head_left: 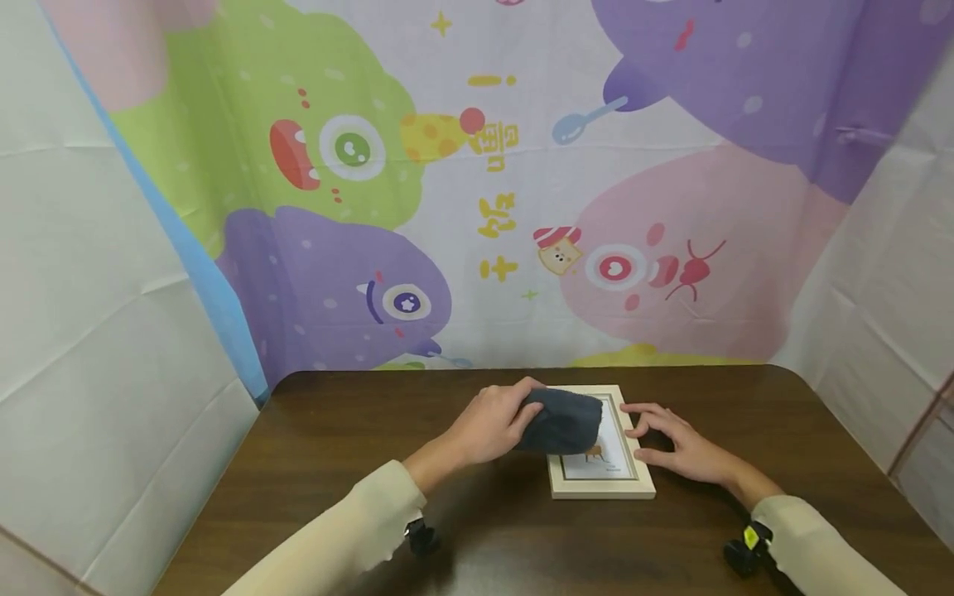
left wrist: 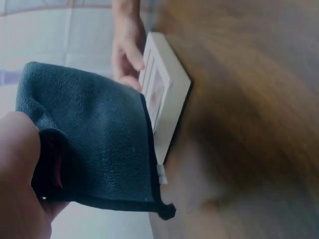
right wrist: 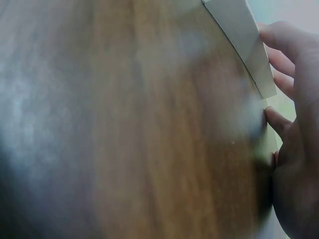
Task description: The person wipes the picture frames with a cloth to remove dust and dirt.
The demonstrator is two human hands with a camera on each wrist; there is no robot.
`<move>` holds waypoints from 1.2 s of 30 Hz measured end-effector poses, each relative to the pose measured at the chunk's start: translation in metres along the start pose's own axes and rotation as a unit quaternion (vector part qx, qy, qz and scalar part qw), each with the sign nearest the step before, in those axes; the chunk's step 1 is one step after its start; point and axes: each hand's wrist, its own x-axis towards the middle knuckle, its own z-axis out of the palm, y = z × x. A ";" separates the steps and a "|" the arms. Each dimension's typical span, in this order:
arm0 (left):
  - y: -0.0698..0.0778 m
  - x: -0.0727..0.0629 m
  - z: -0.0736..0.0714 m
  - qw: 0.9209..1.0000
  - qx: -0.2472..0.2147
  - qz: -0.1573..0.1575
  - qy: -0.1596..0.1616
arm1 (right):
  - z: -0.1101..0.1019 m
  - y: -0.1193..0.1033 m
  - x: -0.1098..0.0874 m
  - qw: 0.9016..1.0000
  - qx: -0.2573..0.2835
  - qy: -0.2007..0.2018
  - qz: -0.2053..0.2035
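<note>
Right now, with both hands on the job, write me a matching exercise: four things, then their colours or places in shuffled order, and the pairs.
1. cloth
2. picture frame
3. left hand
4. right hand

A. at the picture frame's right side in the head view
B. cream, lying on the tabletop
C. gripping the cloth
D. dark blue-grey

Pairs: 1-D, 2-B, 3-C, 4-A.

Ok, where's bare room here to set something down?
Bare table: left of the left hand and right of the right hand, out to the side edges. Crowded: the picture frame, partly under the cloth, between both hands.
</note>
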 end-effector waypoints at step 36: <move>0.076 -0.053 0.045 0.959 0.163 0.231 -0.010 | -0.001 -0.004 -0.001 0.999 -0.032 0.003 -0.003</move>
